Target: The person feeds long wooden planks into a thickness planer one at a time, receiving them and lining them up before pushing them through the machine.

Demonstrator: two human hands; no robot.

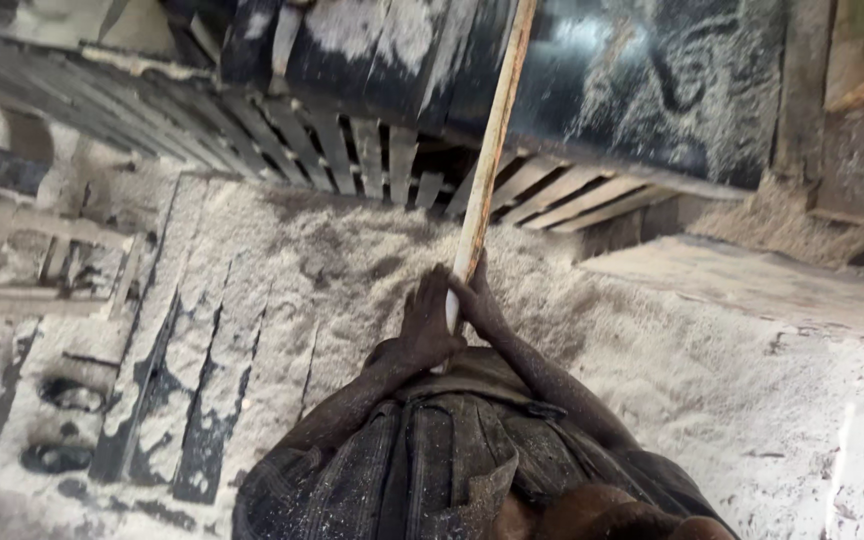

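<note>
Both my hands grip the lower end of a long pale wooden pole (pixel 492 130) held close to my chest. My left hand (pixel 425 325) wraps the pole from the left. My right hand (pixel 479 300) closes on it from the right, slightly higher. The pole rises away from me, with its far end out of view past the top edge. It crosses in front of a dark, dust-coated machine body (pixel 652 80) with a row of slanted wooden slats (pixel 372 155) below it. My dusty dark shirt (pixel 432 460) fills the bottom of the view.
A thick heap of pale sawdust-like powder (pixel 652 350) covers the ground ahead and to the right. Dust-covered wooden planks with dark gaps (pixel 192 360) lie on the left. A wooden frame (pixel 52 260) stands at far left, a wooden post (pixel 802 90) at the upper right.
</note>
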